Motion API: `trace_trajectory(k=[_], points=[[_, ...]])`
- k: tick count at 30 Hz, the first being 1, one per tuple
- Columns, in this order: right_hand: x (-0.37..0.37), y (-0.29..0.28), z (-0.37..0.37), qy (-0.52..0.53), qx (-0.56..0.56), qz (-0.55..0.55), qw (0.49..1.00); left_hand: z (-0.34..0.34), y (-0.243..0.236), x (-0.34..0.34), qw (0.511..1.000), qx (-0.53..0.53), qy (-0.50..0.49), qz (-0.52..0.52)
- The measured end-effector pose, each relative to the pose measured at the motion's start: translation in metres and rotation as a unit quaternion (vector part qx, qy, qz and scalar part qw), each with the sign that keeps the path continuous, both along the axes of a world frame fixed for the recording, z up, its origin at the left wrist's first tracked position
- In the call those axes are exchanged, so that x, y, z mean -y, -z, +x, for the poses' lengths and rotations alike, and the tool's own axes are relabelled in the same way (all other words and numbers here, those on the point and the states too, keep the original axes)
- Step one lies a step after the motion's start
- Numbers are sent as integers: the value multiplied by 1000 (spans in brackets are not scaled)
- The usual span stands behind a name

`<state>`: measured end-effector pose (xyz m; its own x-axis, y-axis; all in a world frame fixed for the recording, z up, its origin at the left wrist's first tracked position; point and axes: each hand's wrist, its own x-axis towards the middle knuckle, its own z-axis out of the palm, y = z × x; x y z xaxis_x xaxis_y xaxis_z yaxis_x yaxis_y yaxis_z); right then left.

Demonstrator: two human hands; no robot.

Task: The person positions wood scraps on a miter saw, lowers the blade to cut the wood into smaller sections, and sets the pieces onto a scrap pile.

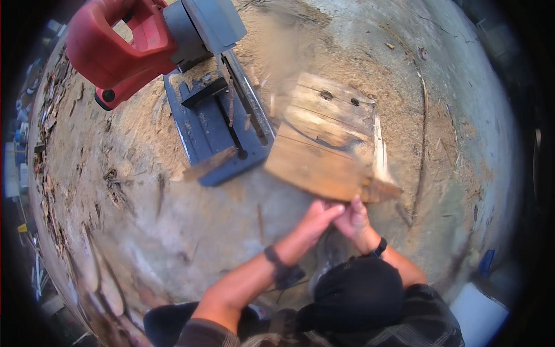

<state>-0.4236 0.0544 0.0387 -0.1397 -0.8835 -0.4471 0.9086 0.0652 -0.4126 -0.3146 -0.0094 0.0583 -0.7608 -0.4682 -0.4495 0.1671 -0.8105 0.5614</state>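
Both hands, left hand & right hand, are clamped on weathered slatted wooden board, held above sawdusty ground nr red-handled chop saw; board seems uncut.

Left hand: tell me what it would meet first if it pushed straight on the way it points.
The left hand points up and right, already at the near edge of the wooden board beside the right hand. It would likely meet that board first.

wooden panel motion-blurred, saw's red handle cut off at top
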Motion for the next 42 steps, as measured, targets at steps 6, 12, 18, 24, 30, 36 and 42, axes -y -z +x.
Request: trace_trajectory(k=[6, 12, 18, 24, 30, 36, 42], points=[[0, 22, -24, 183, 32, 78, 980, 24, 26, 7, 973, 105, 168, -118], [-17, 32, -97, 228, -25, 53, 972, 85, 11, 87, 631, 409, 10, -659], [-11, 32, -100, 226, -39, 78, 970, 162, 22, 162, 432, 554, 28, -711], [-17, 39, -95, 230, -15, 85, 969, 204, 36, 158, 417, 486, 168, -750], [-17, 47, -97, 232, -51, 92, 967, 240, -5, 203, 316, 581, 164, -732], [-15, 36, -112, 200, -67, 55, 976, 280, -30, 244, 428, 655, -109, -614], [-27, -17, -123, 180, -179, 77, 964, 201, 31, 165, 742, 430, -23, -514]])
